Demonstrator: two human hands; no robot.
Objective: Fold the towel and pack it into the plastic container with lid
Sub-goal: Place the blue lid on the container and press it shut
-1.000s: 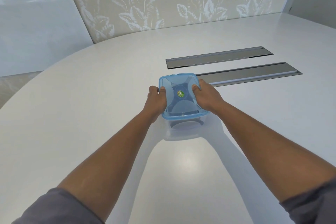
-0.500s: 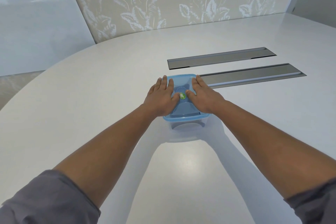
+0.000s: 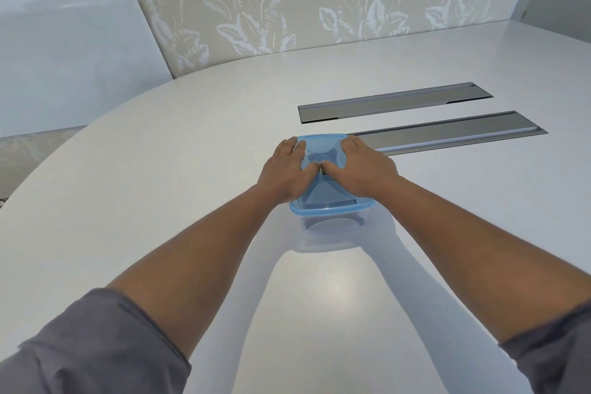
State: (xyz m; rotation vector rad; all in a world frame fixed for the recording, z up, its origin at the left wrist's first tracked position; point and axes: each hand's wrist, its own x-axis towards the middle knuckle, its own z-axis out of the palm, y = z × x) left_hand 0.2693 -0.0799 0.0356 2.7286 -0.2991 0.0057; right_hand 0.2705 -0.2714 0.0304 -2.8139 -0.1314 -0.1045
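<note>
A clear plastic container (image 3: 332,229) stands on the white table (image 3: 160,189), with its blue lid (image 3: 332,201) seated on top. Both my hands lie flat on that lid, palms down. My left hand (image 3: 287,174) covers the lid's left half, fingers reaching its far left corner. My right hand (image 3: 364,169) covers the right half. The two thumbs meet at the lid's centre over a small green sticker. I see no towel; what is inside the container cannot be made out through its wall.
Two long grey metal slot covers (image 3: 393,104) (image 3: 454,134) are set into the table just beyond and right of the container. A leaf-patterned wall (image 3: 287,3) rises behind the table's curved far edge.
My hands went from gripping the lid's left and right edges to lying flat on top of it. Since then they spread a little toward the far corners.
</note>
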